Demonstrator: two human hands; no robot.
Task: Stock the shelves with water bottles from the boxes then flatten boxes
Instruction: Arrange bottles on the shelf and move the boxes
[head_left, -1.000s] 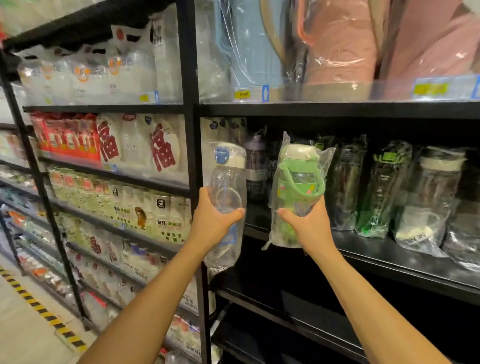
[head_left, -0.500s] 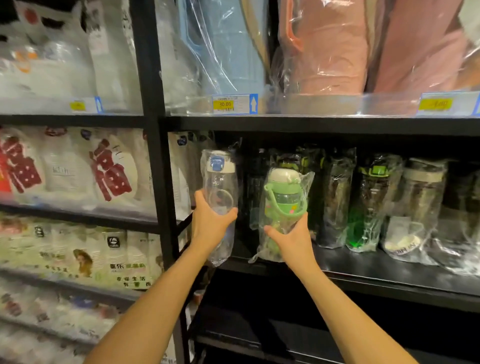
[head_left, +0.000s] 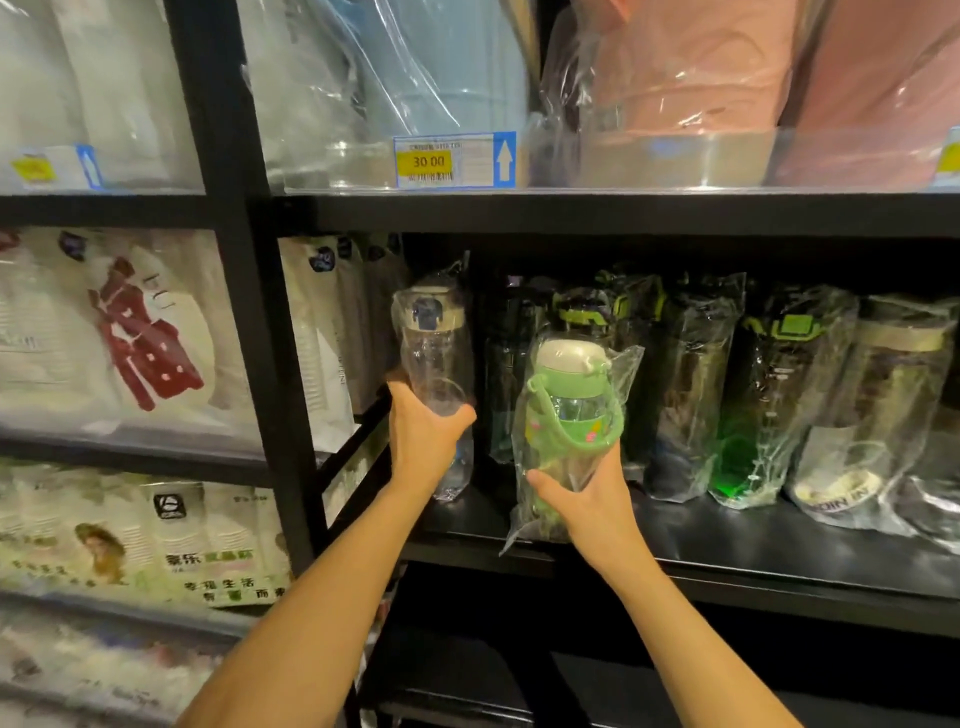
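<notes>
My left hand (head_left: 423, 441) grips a clear water bottle (head_left: 434, 348) with a beige and blue lid, wrapped in plastic, upright at the left end of the black shelf (head_left: 727, 551). Around the lower part of a green bottle (head_left: 569, 400) with a cream lid and green strap, in a clear bag, my right hand (head_left: 582, 499) is wrapped. This bottle stands near the shelf's front edge. Behind both stands a row of bagged dark and green-lidded bottles (head_left: 769, 395).
A black upright post (head_left: 249, 312) stands just left of the clear bottle. The shelf above holds bagged blue and pink items behind a 30.00 price tag (head_left: 454, 160). Packaged goods fill the left bay. A dark lower shelf (head_left: 519, 675) lies below.
Both hands have carried the bottles forward and down onto the shelf. The view has closed in on the shelf and shifted right.
</notes>
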